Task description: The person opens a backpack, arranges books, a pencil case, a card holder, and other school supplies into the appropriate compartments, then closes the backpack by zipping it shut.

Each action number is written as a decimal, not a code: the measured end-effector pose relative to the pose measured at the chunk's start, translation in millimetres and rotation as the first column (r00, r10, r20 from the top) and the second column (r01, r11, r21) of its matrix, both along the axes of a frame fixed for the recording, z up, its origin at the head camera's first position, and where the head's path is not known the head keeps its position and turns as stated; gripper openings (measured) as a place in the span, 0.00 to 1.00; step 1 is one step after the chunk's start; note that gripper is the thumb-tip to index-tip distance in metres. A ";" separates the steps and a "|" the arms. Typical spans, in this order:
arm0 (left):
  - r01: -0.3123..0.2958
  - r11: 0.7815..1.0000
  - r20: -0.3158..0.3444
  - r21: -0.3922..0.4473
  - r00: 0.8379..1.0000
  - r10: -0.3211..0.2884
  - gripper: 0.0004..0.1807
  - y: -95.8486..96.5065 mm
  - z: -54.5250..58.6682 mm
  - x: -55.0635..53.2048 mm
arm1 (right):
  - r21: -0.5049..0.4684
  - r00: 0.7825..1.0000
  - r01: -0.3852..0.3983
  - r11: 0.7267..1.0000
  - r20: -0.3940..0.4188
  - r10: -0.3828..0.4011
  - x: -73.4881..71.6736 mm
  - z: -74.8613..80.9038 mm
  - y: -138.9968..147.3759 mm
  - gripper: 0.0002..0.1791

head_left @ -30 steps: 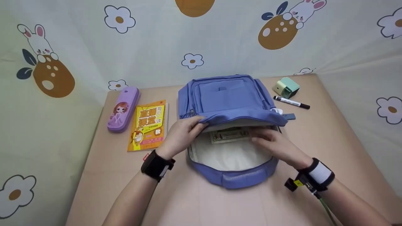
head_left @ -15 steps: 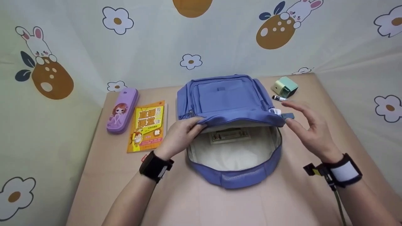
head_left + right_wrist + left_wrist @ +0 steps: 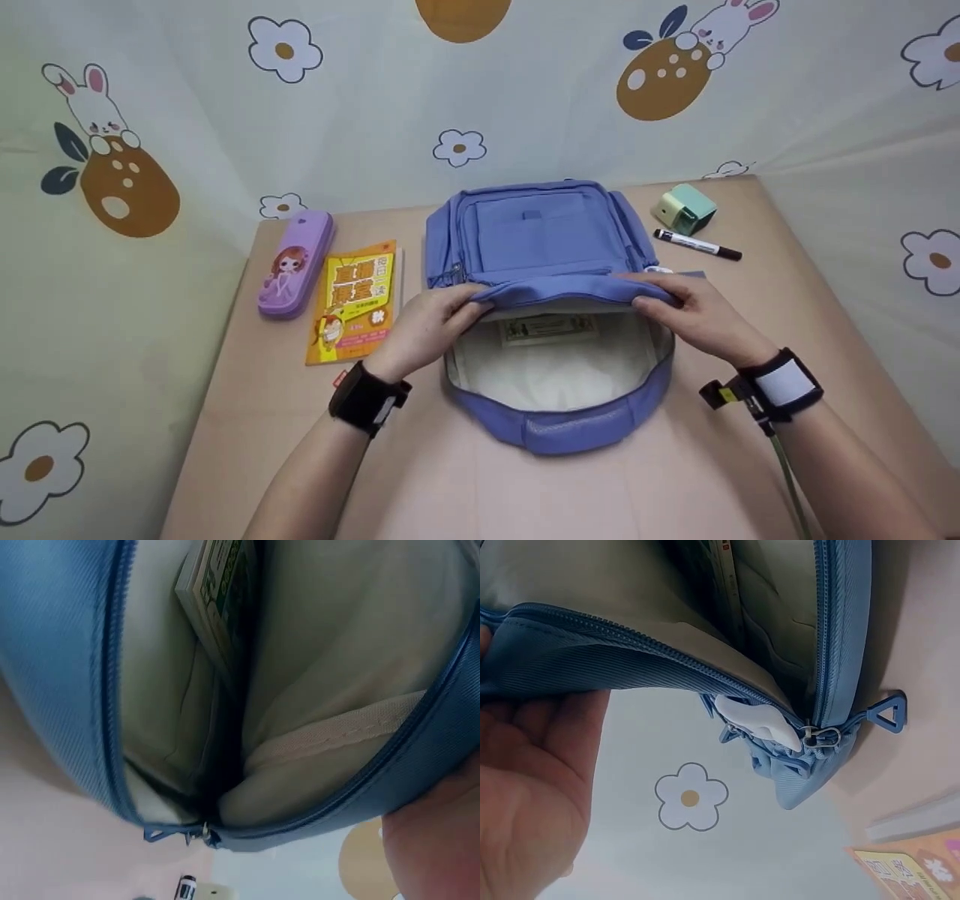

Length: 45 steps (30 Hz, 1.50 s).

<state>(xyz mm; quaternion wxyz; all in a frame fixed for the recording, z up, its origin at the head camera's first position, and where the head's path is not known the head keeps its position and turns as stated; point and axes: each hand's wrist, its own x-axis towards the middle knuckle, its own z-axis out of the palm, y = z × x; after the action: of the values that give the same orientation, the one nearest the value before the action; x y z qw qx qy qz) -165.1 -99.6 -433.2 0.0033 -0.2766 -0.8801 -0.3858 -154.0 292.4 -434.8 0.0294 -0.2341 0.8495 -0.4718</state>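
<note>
A blue backpack [image 3: 532, 232] lies on the table with its main compartment unzipped toward me. My left hand [image 3: 427, 330] pinches the left part of its raised front flap [image 3: 570, 289], thumb on the lining side. At the flap's right end, my right hand [image 3: 705, 319] grips the same edge. Deep in the pale lining sits a book with a green-patterned cover [image 3: 225, 585], its lower edge showing under the flap in the head view. The left wrist view shows the zipper [image 3: 821, 736] running to the corner of the opening, beside a white object [image 3: 757, 720].
A purple pencil case [image 3: 294, 262] and an orange-yellow book [image 3: 352, 307] lie left of the backpack. To its right are a green pencil sharpener [image 3: 686, 208] and a black-and-white marker [image 3: 697, 244]. A patterned curtain [image 3: 360, 127] hangs behind the table.
My right hand came out of the backpack's opening, swung right past the flap, then returned and took hold of the flap's right edge. My left hand kept its grip.
</note>
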 end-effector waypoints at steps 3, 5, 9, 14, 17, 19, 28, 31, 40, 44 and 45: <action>0.001 1.000 0.009 0.006 1.000 -0.001 0.14 -1.3 0.0 0.3 | 0.034 0.999 0.021 0.999 -0.042 -0.020 -0.3 0.7 -4.1 0.13; 0.004 1.000 0.020 0.017 1.000 -0.005 0.14 -2.1 -0.2 0.6 | 0.041 0.996 0.050 0.998 -0.075 -0.047 0.0 1.0 -7.0 0.09; 0.011 0.999 0.048 0.044 0.999 -0.013 0.14 -4.3 -0.6 1.5 | 0.024 0.991 0.078 0.997 -0.110 -0.075 -0.3 1.1 -12.3 0.07; 0.012 0.996 0.086 0.084 0.996 -0.019 0.13 -7.1 -0.3 1.9 | 0.003 0.989 0.106 0.994 -0.108 -0.105 -0.5 1.9 -17.1 0.05; 0.004 0.995 0.113 0.102 0.994 -0.016 0.13 -8.6 0.4 2.7 | 0.010 0.987 0.129 0.992 -0.101 -0.128 -1.3 2.7 -19.5 0.06; 0.003 0.995 0.122 0.102 0.992 -0.015 0.14 -9.3 1.1 4.2 | 0.011 0.985 0.145 0.989 -0.096 -0.143 -1.8 3.0 -20.5 0.07; 0.002 0.992 0.157 0.126 0.987 -0.022 0.26 -20.3 3.9 14.9 | -0.009 0.988 0.137 0.991 -0.069 -0.137 -0.4 4.1 -21.9 0.10; -0.103 0.987 0.207 0.122 0.975 0.076 0.32 -34.6 5.8 17.0 | -0.004 0.988 0.135 0.991 -0.069 -0.135 -0.6 3.9 -21.5 0.10; -0.458 0.824 0.193 -0.334 0.822 0.536 0.30 -97.7 -18.1 5.1 | -0.002 0.988 0.137 0.991 -0.077 -0.137 -0.2 4.5 -23.8 0.08; -0.458 0.734 0.167 -0.501 0.781 0.602 0.25 -113.7 -35.7 6.7 | 0.009 0.988 0.136 0.991 -0.076 -0.135 0.6 4.8 -27.3 0.06; -0.462 0.712 0.154 -0.529 0.772 0.616 0.26 -115.9 -39.6 7.4 | 0.011 0.988 0.135 0.991 -0.077 -0.134 0.6 4.6 -28.3 0.06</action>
<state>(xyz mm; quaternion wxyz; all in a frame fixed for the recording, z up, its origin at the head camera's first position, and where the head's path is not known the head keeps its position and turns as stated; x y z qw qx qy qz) -157.8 -215.4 -472.9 -0.0910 0.0702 -0.9758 -0.1861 -153.4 264.1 -430.1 -0.0328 -0.1937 0.8677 -0.4566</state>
